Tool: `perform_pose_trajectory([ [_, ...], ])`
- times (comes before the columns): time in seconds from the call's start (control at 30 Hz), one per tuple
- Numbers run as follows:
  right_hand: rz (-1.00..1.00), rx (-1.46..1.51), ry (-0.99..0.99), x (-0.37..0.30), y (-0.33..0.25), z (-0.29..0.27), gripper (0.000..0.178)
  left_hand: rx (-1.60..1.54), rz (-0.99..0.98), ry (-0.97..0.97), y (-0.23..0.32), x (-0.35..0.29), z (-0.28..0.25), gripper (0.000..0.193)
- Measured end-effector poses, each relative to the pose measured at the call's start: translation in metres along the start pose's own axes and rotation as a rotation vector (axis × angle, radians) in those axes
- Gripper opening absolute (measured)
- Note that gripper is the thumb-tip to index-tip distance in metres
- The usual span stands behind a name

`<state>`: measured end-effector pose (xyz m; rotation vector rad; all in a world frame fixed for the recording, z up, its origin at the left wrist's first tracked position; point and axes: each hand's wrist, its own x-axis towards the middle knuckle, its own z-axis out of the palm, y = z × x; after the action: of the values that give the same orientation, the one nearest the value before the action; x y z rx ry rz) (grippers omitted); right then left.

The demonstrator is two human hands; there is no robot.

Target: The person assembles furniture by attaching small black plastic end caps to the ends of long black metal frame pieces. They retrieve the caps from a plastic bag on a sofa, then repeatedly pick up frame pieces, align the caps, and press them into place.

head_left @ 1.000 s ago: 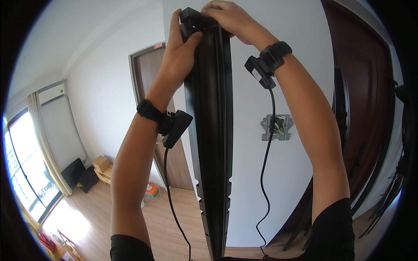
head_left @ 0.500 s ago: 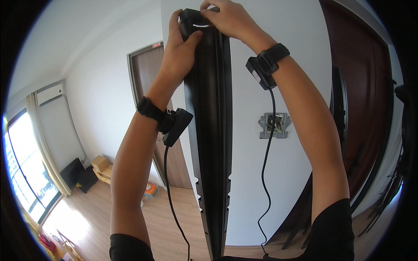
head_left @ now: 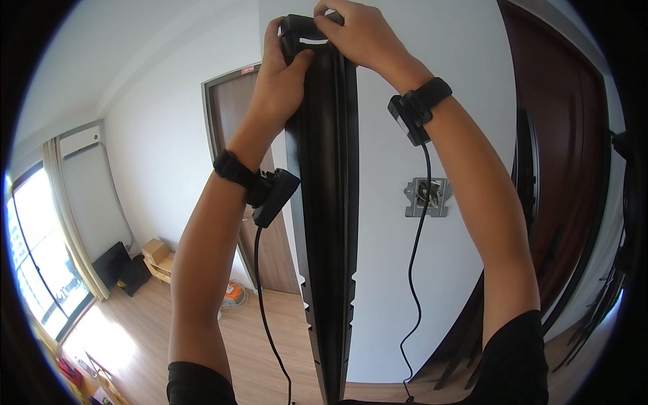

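Black metal post (head_left: 325, 202) upright before me, black end cap (head_left: 300, 27) at its top.
From afar I see the left hand (head_left: 280, 84) clasping the post's upper left edge, thumb in front; the right hand (head_left: 361, 34) seems to pinch the cap's right end, a bright gap showing just below.

We have the post (head_left: 322, 169) upright before us, the end piece (head_left: 298, 26) at its top, our left hand (head_left: 281, 84) at its left edge, our right hand (head_left: 356, 30) at its right. Behind, we see the bracket (head_left: 439, 204) on the wall (head_left: 388, 283) to the right, the door (head_left: 229, 111) to the left and, farther left, a box (head_left: 155, 251) on a low stand (head_left: 159, 270).
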<state>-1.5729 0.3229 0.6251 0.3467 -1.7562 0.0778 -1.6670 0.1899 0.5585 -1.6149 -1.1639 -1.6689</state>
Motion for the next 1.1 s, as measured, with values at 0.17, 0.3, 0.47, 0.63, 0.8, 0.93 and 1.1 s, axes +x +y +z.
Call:
perform_pose_trajectory([
  [0.17, -0.046, -0.018, 0.015, -0.001, -0.002, 0.004, 0.021, 0.028, -0.020, 0.011, 0.002, -0.002, -0.003, 0.065],
  [0.3, -0.100, -0.099, 0.034, 0.005, 0.003, 0.012, 0.022, -0.017, -0.016, 0.003, 0.001, -0.004, -0.003, 0.066],
  [0.47, -0.126, -0.111, 0.022, 0.012, 0.007, 0.015, 0.026, -0.072, -0.023, 0.002, 0.000, -0.001, -0.004, 0.065],
  [0.63, -0.029, -0.059, -0.026, 0.007, 0.002, 0.007, 0.027, -0.066, 0.003, 0.000, 0.000, 0.002, -0.004, 0.063],
  [0.8, 0.084, 0.032, -0.173, 0.015, -0.001, -0.001, 0.029, -0.093, -0.024, -0.009, 0.000, 0.003, -0.005, 0.063],
  [0.93, 0.066, -0.013, -0.215, 0.022, 0.002, 0.000, 0.030, -0.107, -0.020, -0.036, -0.004, 0.002, -0.006, 0.068],
  [1.1, 0.063, 0.019, -0.227, 0.026, 0.005, -0.001, 0.030, -0.135, -0.025, -0.055, -0.012, 0.004, -0.007, 0.076],
])
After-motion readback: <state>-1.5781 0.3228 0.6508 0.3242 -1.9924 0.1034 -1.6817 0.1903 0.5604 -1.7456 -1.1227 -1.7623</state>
